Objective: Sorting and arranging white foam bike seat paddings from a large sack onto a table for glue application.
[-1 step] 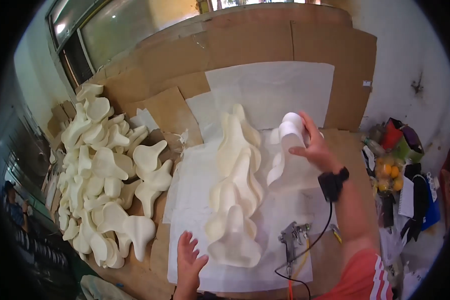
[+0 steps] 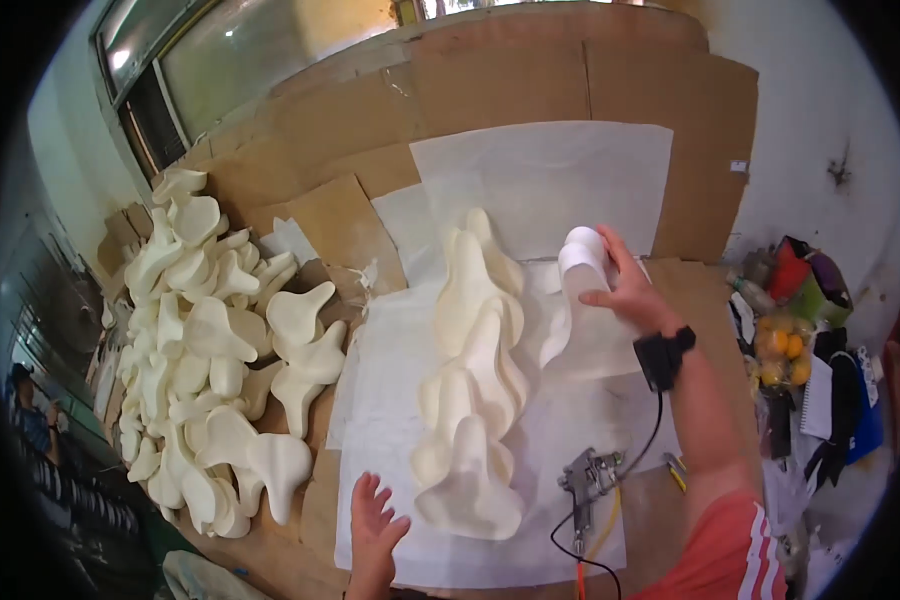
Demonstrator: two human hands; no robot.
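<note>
At 6 o'clock the left hand (image 2: 375, 530) lies flat, fingers spread, pressing the near edge of the white paper sheet (image 2: 390, 420) and gripping nothing. Just at 5 o'clock a metal spray gun (image 2: 590, 478) rests on that sheet with its black hose trailing toward the person; a careless elbow could snag the hose and drag the gun into the pieces. In the middle, a row of cream foam saddle-shaped pieces (image 2: 470, 400) overlaps loosely and looks ready to slide if the sheet is tugged. At 2 o'clock the right hand (image 2: 630, 295) pinches 1 white foam piece (image 2: 575, 295) held upright beside the row; the light grip could let it drop. At 9 o'clock the heap of cream foam shapes (image 2: 210, 360) sits well apart.
</note>
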